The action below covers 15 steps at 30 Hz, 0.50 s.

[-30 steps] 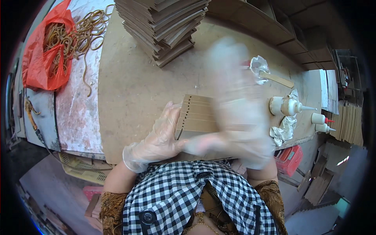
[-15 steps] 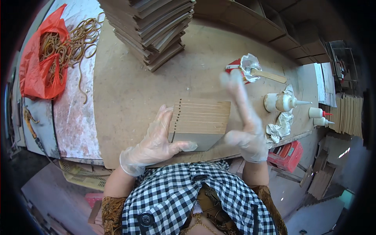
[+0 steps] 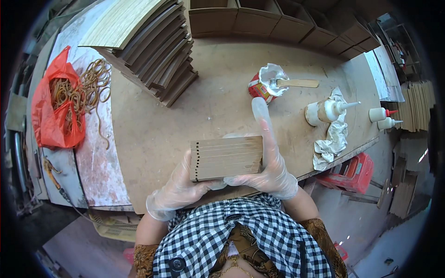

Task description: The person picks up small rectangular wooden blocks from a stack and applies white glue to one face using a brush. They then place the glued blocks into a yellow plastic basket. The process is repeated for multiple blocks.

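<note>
Here, the gloved left hand (image 3: 178, 190) grips the near left corner of the grooved cardboard piece (image 3: 225, 157) from below. The gloved right hand (image 3: 269, 157) clasps its right edge, index finger extended past it. The piece is held over the surface (image 3: 153, 134). Beyond the piece stands a glue tin (image 3: 259, 87); beyond-left lies a stack of cardboard sheets (image 3: 148, 41).

From my feed I see a long brown counter (image 3: 153, 134) with a worn, reddish-white strip (image 3: 95, 171) along its left edge. Cardboard boxes (image 3: 278, 23) line its far side. A grey floor (image 3: 394, 241) lies below right, daylight glinting on it.
</note>
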Tool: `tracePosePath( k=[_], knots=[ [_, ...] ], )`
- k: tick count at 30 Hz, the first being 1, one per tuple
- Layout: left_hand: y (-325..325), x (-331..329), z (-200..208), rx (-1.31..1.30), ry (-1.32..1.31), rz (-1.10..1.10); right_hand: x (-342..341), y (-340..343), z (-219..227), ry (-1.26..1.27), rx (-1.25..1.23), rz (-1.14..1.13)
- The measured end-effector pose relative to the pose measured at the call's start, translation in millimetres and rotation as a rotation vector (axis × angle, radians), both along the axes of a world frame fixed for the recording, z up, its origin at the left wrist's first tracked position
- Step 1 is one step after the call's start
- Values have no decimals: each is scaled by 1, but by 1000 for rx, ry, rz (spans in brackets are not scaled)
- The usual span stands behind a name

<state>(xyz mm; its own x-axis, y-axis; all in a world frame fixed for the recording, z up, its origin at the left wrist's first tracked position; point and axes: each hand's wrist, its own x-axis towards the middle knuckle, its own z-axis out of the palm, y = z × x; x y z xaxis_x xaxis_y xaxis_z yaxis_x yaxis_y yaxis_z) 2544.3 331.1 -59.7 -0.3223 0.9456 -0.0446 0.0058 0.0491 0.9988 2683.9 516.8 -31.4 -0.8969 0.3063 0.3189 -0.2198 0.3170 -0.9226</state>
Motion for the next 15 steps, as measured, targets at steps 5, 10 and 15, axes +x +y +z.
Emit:
tracePosePath(
  k=[5, 10, 15],
  knots=[
    [21, -17, 10, 105, 225, 2, -7, 9, 11, 39, 132, -23],
    [23, -27, -9, -79, -35, 17, -21, 9, -1, -53, -120, -108],
    [30, -28, -5, -118, -226, 21, -25, 13, -2, -95, -173, -85]
  ],
)
